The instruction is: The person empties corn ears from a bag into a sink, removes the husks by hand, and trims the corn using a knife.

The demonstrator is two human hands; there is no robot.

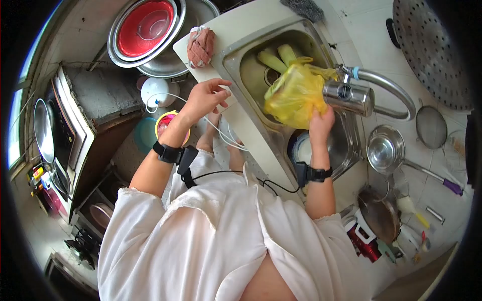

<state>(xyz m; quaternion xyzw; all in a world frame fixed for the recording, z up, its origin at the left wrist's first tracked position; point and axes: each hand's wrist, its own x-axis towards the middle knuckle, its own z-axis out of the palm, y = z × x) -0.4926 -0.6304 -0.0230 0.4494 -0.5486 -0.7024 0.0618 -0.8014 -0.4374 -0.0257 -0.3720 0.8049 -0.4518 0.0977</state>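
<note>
A translucent yellow plastic bag (pixel 296 95) hangs over the double sink (pixel 241 70), gripped near its lower right edge by my right hand (pixel 321 123). Something pale green shows faintly through its left side. Long pale green vegetables (pixel 273 61) lie in the far basin just beyond the bag; their kind is unclear. My left hand (pixel 208 95) is held in the air over the counter edge, fingers apart and lightly bent, holding nothing. The metal faucet (pixel 349 98) stands right beside the bag, partly overlapping it.
A folded pinkish-brown cloth (pixel 201 47) rests on the counter corner. White bowls (pixel 303 150) sit in the near basin. A red basin (pixel 145 27) is nested in metal bowls at upper left. A saucepan (pixel 385 149) and strainer (pixel 431 125) hang at right.
</note>
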